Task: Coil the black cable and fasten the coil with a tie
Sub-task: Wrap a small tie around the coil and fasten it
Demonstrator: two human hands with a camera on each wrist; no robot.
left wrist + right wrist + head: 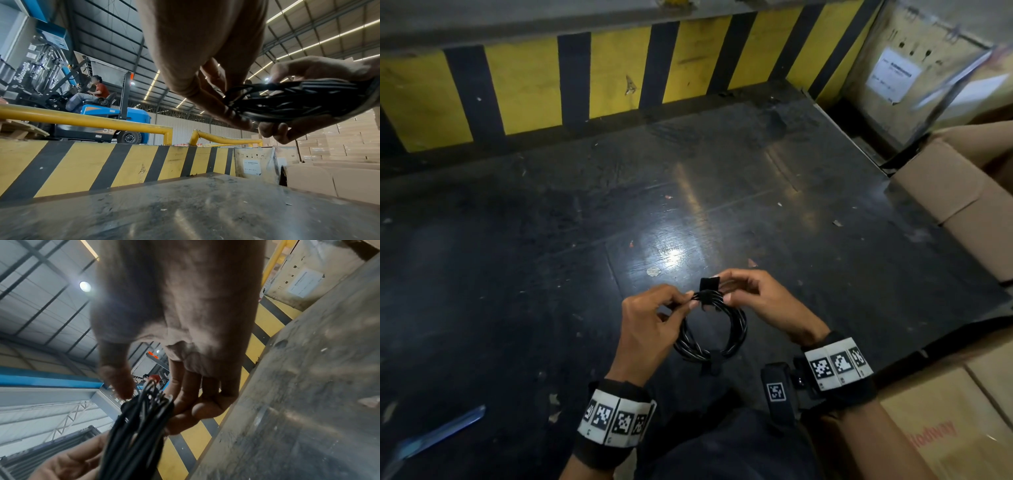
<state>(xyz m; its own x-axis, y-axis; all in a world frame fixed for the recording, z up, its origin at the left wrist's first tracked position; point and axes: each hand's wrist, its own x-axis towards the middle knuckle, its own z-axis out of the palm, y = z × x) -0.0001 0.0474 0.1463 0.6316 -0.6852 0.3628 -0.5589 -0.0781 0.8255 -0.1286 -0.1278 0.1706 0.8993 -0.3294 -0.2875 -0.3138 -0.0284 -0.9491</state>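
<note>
The black cable (pixel 710 329) is already wound into a loop, held in the air above the dark floor (pixel 551 240). The left hand (pixel 647 329) pinches the top of the loop, and the right hand (pixel 760 305) pinches the tie (pixel 709 289) wrapped there, its loose end standing up. If either grip slackens, I reckon the turns could spring apart or the tie unwrap. Whether the tie is closed underneath is hidden by fingers, and the cable's ends are hard to make out.
</note>
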